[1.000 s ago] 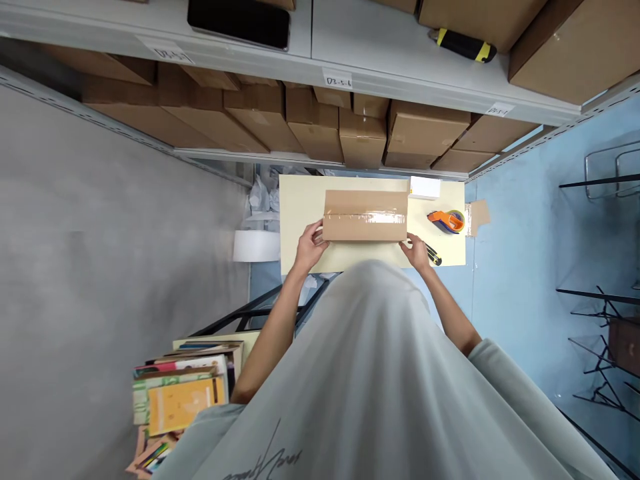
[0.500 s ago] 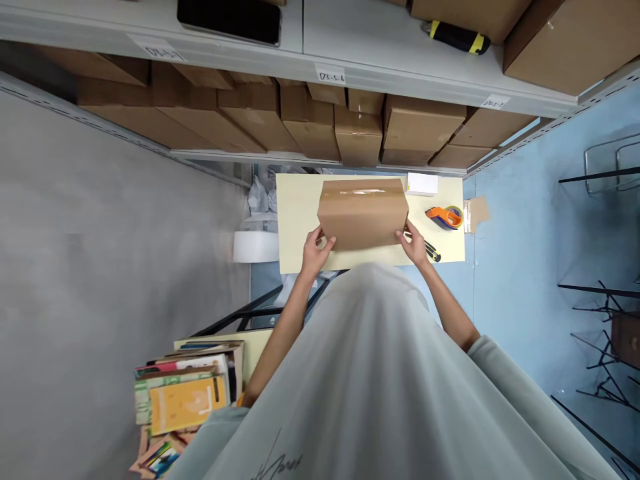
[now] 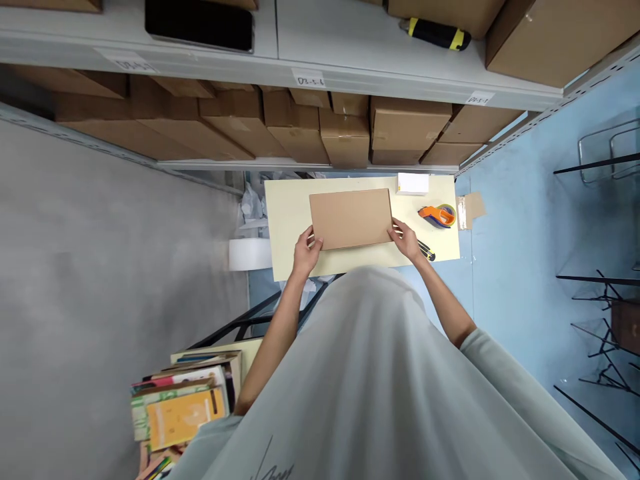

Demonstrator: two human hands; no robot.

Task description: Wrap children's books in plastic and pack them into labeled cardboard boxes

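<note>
- The left hand [image 3: 306, 253], partly curled, grips the cardboard box [image 3: 351, 219] at its near left corner.
- The right hand [image 3: 407, 241], likewise curled, grips the right; the box spans between.

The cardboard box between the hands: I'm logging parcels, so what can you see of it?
The cardboard box is plain brown and rectangular, longer from side to side. Its broad visible face looks flat and uncreased, with no tape or print showing; other faces barely show. It is over the pale yellow table, turned slightly; whether it touches the tabletop is unclear. The left hand holds its near left corner, the right hand its right end.
</note>
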